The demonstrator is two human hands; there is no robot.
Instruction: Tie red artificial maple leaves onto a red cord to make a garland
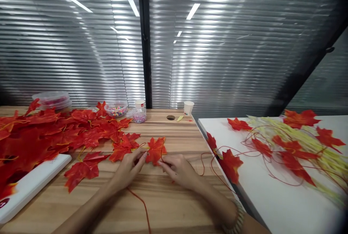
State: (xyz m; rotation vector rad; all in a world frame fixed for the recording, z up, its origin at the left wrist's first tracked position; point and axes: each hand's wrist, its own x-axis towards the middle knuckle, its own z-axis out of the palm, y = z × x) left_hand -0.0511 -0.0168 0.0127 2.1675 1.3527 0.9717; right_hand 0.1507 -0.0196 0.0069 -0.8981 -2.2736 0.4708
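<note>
A red artificial maple leaf [156, 150] lies between my two hands over the wooden table. My left hand [132, 165] is closed, thumb and forefinger pinching at the leaf's left edge; the exact grip point is partly hidden. My right hand [178, 169] pinches a thin red cord [162, 148], which curves up across the leaf's right side. More red cord [143, 204] runs from under my left hand toward the table's front edge. Just left of my left hand lie other red leaves [122, 148].
A large heap of red leaves [35, 136] covers the left side, beside a long white object [35, 187]. Bead tubs [116, 109] and paper cups [188, 107] stand at the back. On the right, a white table [272, 197] holds leaves, cord and yellow strands [272, 127].
</note>
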